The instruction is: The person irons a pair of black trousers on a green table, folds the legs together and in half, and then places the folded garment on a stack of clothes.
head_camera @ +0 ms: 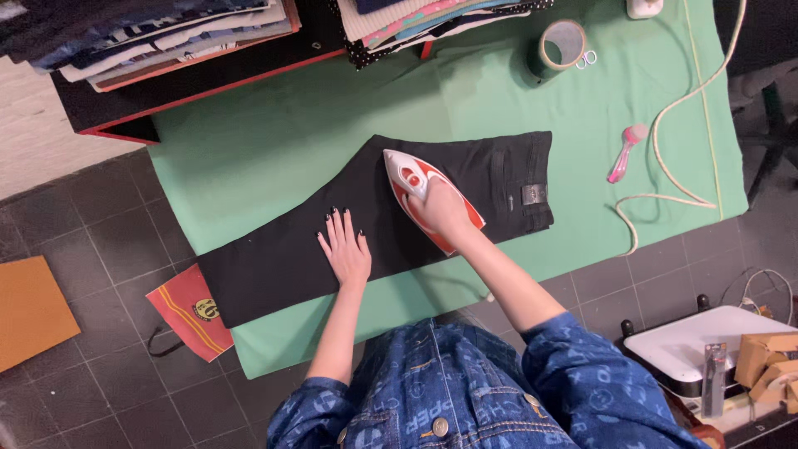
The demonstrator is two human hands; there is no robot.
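Black folded trousers (283,258) lie across a green-covered ironing table (274,141), waistband to the right. My right hand (440,209) grips the handle of a white and orange-red iron (409,176) resting on the upper part of the trousers, its tip pointing up-left. My left hand (345,249) lies flat on the trouser leg, fingers spread, just left of the iron.
A cream cord (669,116) snakes over the table's right side beside a pink brush (625,152). A tape roll (559,46) sits at the back. Stacks of folded clothes (158,37) stand on a shelf behind. A red-orange bag (193,309) lies on the tiled floor; a white tray (698,345) and boxes stand at right.
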